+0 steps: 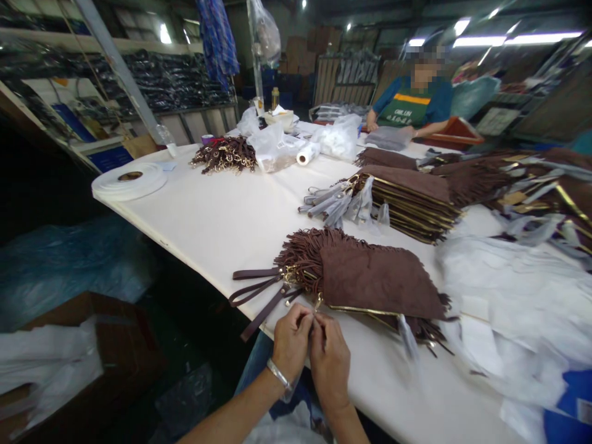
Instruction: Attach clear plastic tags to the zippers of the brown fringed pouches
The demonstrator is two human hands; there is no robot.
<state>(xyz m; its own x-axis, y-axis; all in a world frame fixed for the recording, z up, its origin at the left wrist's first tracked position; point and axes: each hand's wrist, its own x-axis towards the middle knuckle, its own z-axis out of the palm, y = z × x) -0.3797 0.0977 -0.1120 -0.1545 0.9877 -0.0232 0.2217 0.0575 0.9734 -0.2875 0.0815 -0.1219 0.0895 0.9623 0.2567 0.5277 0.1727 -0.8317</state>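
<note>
My left hand (292, 338) and my right hand (330, 351) meet at the table's near edge, fingertips pinched together. Between them is a small gold metal clasp (318, 301) at the zipper end of a brown fringed suede pouch (377, 277); the fingers cover its lower part. The pouch lies flat on other brown pieces, its gold zipper facing me. Several brown wrist straps (256, 287) with gold fittings fan out left of my hands. A strip of clear plastic (407, 338) hangs from the pouch's near side.
Behind the pouch rises a stack of brown pouches (411, 200) with plastic-wrapped pulls. White sheets (504, 290) lie at right. A strap pile (226, 154) and a white tape roll (129, 182) are farther left. A co-worker (411, 102) stands across the table. Below left is a cardboard box (124, 333).
</note>
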